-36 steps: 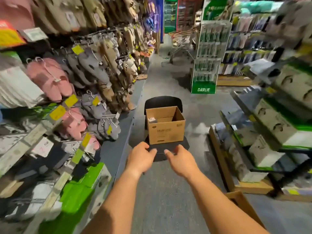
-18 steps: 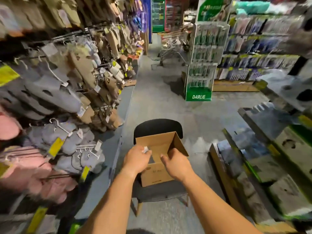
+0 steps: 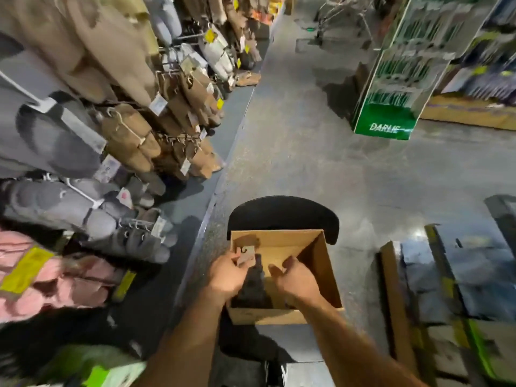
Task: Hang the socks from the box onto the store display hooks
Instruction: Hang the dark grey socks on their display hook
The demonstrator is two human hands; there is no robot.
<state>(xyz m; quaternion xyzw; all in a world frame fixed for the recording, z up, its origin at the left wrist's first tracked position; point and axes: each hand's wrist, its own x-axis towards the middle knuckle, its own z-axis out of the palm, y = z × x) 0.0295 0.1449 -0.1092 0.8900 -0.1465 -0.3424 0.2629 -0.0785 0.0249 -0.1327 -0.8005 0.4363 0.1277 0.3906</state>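
An open cardboard box (image 3: pixel 321 263) stands on a black chair (image 3: pixel 282 212) in the aisle, right below me. Dark socks (image 3: pixel 255 283) with a pale card header and a small hook lie inside it at the left. My left hand (image 3: pixel 227 276) is inside the box and pinches the card header of the socks. My right hand (image 3: pixel 294 279) reaches into the box beside it with fingers curled; I cannot tell whether it holds anything. The display hooks (image 3: pixel 173 138) with hanging brown and grey goods line the rack on the left.
Pink and grey slippers (image 3: pixel 64 202) hang low on the left rack, close to the chair. A green DARLIE stand (image 3: pixel 388 124) rises at the far right of the aisle. Low shelves with stacked goods (image 3: pixel 458 277) flank the right side. The grey floor runs ahead.
I have moved up to the box and now look down into it. Both hands went from the box's rim into the box, and my left hand took hold of the socks' card header.
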